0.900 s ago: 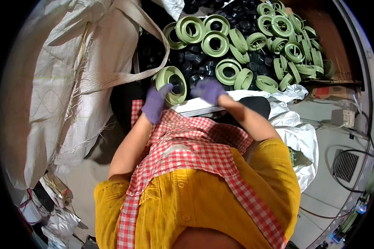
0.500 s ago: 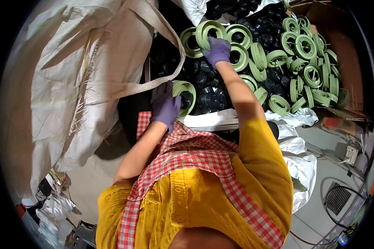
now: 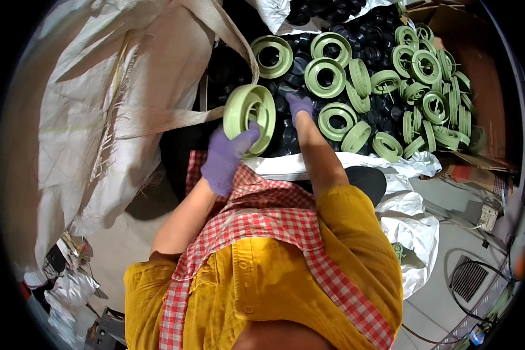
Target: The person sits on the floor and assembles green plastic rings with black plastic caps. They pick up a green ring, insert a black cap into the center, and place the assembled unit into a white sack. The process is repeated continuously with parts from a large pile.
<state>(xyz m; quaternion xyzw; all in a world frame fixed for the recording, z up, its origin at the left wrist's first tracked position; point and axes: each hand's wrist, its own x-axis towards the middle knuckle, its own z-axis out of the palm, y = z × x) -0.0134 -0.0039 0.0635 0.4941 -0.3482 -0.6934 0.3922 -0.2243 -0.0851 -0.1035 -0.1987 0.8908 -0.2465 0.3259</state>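
My left hand (image 3: 226,156), in a purple glove, grips a pale green plastic ring (image 3: 234,114) by its near side, thumb through the opening. The ring is tilted up on edge above the black parts; whether a second ring is nested inside it I cannot tell. My right hand (image 3: 299,107), gloved alike, reaches down among the black round plastic caps (image 3: 291,140); its fingertips are partly hidden. Beyond it lie a flat green ring (image 3: 271,41) and another green ring (image 3: 325,93), with more rings to the right.
A large white woven sack (image 3: 81,116) with a strap loop (image 3: 186,118) stands on the left. Green rings are heaped at the right beside a cardboard box (image 3: 484,76). White plastic sheeting (image 3: 408,233) hangs over the near right edge, above a floor grate (image 3: 471,279).
My left hand has lifted and tilted a green ring. My right hand has left the ring it held at the far side and come nearer, down to the black caps.
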